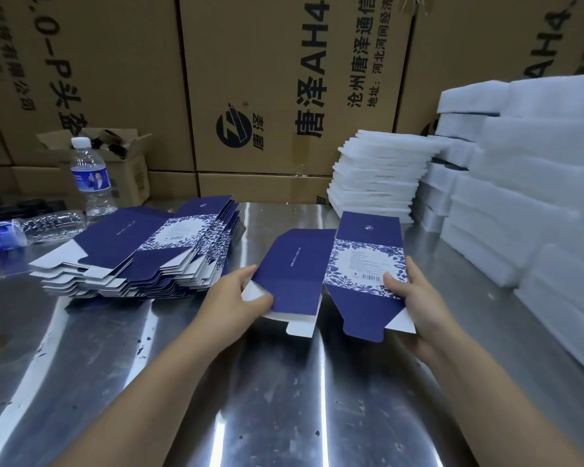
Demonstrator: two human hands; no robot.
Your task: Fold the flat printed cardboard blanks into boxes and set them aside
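Observation:
I hold one flat cardboard blank (pixel 331 267), dark blue with a white floral panel and barcode, just above the steel table. My left hand (pixel 236 298) grips its lower left edge near a white flap. At the right edge, my right hand (pixel 415 298) grips it with the thumb on the floral panel. The blank bends slightly along its middle crease. A fanned stack of the same blanks (pixel 139 254) lies to the left on the table.
The shiny steel table (pixel 250 382) fills the foreground. White foam sheets are stacked at the right (pixel 536 183) and back right (pixel 378 176). One water bottle stands (pixel 90 176) and another lies (pixel 27 227) at the left. Brown cartons (pixel 284 79) wall off the back.

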